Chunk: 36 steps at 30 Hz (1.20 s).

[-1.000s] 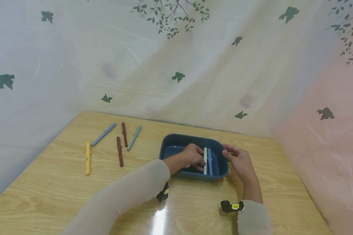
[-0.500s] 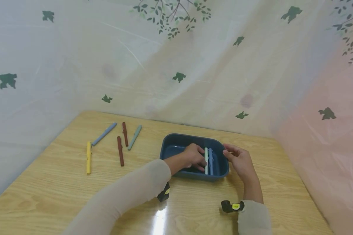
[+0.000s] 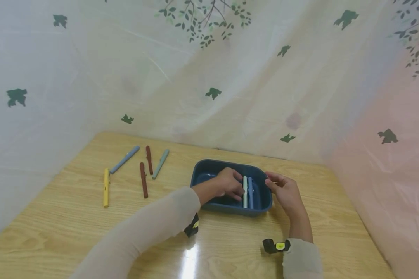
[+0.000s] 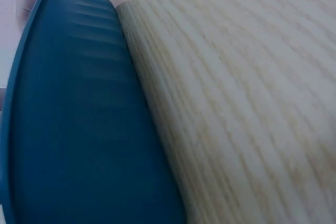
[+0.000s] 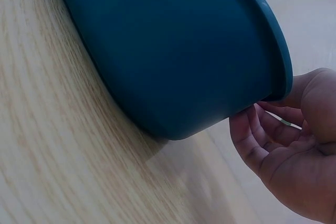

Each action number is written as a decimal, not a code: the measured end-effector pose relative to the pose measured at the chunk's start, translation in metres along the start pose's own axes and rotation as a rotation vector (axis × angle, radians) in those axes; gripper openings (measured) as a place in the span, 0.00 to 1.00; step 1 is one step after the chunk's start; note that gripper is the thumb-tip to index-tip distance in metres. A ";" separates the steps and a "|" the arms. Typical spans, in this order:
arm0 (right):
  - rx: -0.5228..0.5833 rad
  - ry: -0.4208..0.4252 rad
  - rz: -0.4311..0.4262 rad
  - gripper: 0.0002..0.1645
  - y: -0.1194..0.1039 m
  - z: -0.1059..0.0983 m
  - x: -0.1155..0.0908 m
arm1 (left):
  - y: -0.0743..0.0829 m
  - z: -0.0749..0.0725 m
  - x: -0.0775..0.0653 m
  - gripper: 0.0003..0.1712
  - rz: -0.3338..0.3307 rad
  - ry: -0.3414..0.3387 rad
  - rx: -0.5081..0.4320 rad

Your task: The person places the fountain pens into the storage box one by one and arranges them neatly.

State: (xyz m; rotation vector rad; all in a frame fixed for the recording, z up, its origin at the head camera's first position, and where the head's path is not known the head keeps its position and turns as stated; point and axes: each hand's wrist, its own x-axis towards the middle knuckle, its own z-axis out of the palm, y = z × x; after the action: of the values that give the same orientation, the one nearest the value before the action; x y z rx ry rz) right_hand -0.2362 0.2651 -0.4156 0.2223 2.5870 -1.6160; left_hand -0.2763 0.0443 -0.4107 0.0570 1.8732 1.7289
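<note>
the pale green pen [image 3: 245, 192] lies inside the blue container [image 3: 227, 209], toward its right end and crosswise to its length. the light blue pen [image 3: 250, 193] lies just beside it, on the right. the container stands upright on the table [image 3: 227, 244].

left hand [image 3: 228, 183]: inserted in the container, with fingertips at the left side of the pale green pen. state of grip: cannot be determined; the thumb is hidden, and the left wrist view shows mainly the container's outer wall and the table.

right hand [image 3: 284, 190]: grip pinches the container at the rim of its right end. in the right wrist view, fingers [image 5: 244, 135] bear on the outer wall below the rim.

progress, as judged: two pens are in the container; placement of the pale green pen appears nearly complete. five others lie on the table, left of the container, and appear outstanding: grey-green pen [image 3: 160, 164], far dark red pen [image 3: 149, 160], near dark red pen [image 3: 144, 181], blue pen [image 3: 125, 159] and yellow pen [image 3: 106, 188].
</note>
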 end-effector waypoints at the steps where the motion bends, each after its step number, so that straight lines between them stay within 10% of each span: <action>1: 0.001 0.001 0.004 0.25 0.000 0.000 0.000 | 0.001 -0.001 0.000 0.32 0.002 0.000 0.006; 36: -0.009 0.009 -0.030 0.25 0.001 -0.001 -0.003 | 0.051 -0.078 -0.041 0.32 0.127 0.014 0.130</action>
State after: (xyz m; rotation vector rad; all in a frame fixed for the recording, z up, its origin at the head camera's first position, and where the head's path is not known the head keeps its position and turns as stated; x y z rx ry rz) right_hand -0.2327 0.2663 -0.4159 0.1913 2.6155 -1.6166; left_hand -0.2939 -0.0346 -0.3484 0.2188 2.0295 1.6912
